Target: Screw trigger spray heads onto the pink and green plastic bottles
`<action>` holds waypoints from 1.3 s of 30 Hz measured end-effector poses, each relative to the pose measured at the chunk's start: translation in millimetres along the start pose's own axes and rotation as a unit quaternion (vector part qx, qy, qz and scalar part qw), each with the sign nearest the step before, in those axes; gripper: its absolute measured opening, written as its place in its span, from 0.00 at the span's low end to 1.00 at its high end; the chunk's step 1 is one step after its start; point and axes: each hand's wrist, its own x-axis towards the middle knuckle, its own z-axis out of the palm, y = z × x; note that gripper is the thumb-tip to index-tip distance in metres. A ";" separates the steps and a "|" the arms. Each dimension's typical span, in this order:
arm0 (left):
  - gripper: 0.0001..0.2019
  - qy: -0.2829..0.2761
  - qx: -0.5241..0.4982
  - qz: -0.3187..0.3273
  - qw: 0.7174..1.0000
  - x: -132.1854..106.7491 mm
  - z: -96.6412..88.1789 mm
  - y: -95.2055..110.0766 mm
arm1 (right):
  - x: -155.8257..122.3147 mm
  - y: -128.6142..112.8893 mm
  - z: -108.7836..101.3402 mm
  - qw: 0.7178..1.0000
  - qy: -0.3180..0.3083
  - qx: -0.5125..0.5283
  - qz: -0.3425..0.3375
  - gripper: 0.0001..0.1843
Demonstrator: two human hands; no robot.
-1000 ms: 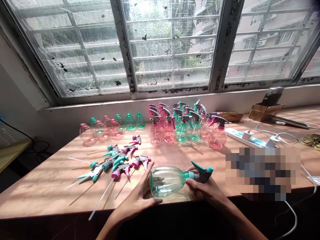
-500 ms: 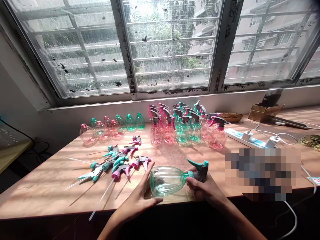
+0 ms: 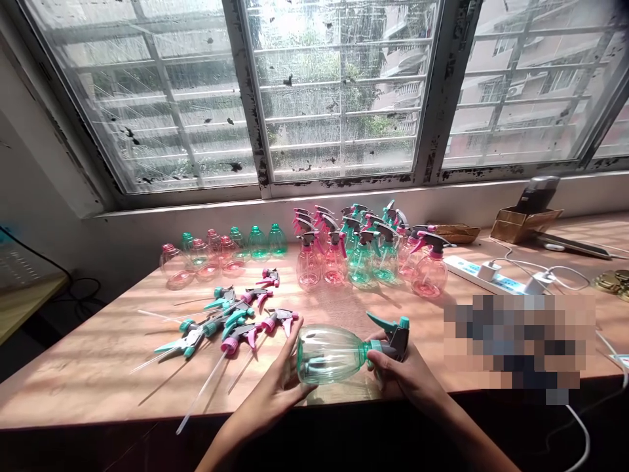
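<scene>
A clear green spray bottle [image 3: 330, 354] lies on its side just above the wooden table's [image 3: 98, 367] near edge. My left hand [image 3: 278, 393] cups its base, fingers wrapped round it. My right hand [image 3: 405, 373] grips the neck where a teal and grey trigger sprayer head [image 3: 393, 331] sits, its nozzle pointing up and left.
Loose pink and teal trigger heads [image 3: 230, 321] with long tubes lie left of the bottle. Empty bottles [image 3: 221, 252] stand at the back left, finished spray bottles [image 3: 368, 255] at the back middle. A power strip [image 3: 484, 274] with cables, a cardboard box [image 3: 523, 223] and a blurred patch are right.
The trigger head has turned on the bottle's neck, its nozzle swinging from the right to up and left. Both hands have stayed on the bottle.
</scene>
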 end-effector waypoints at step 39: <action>0.49 0.029 0.041 -0.072 0.996 -2.9 -2.0 -4.8 | 0.5 0.1 0.1 0.998 -0.054 -0.012 -0.008 0.21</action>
